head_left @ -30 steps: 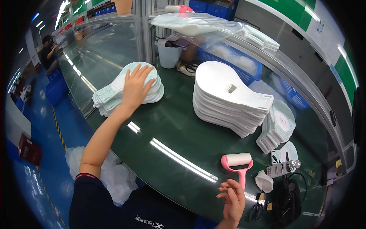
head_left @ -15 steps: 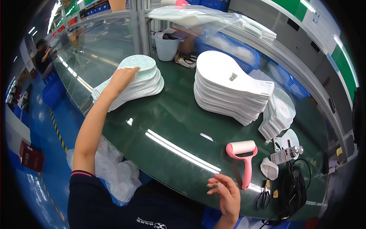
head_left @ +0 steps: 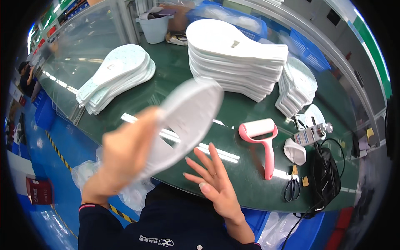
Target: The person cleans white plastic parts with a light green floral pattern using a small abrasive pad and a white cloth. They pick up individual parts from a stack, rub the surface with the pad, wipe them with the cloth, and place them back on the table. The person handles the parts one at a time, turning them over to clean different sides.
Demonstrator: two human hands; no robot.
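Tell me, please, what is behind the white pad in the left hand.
Green tabletop shows beyond the white pad and through its opening, and its upper end overlaps the tall pad stack. What its solid part and the left hand cover cannot be seen.

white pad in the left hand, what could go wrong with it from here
The white pad could slip or twist: only the left hand grips it, while the right hand is open beside it.

Its far end overlaps the tall white stack in this view, so it might knock that if they are close; the gap is hard to judge.

The left stack has uneven edges, so a bump could shift its pieces.
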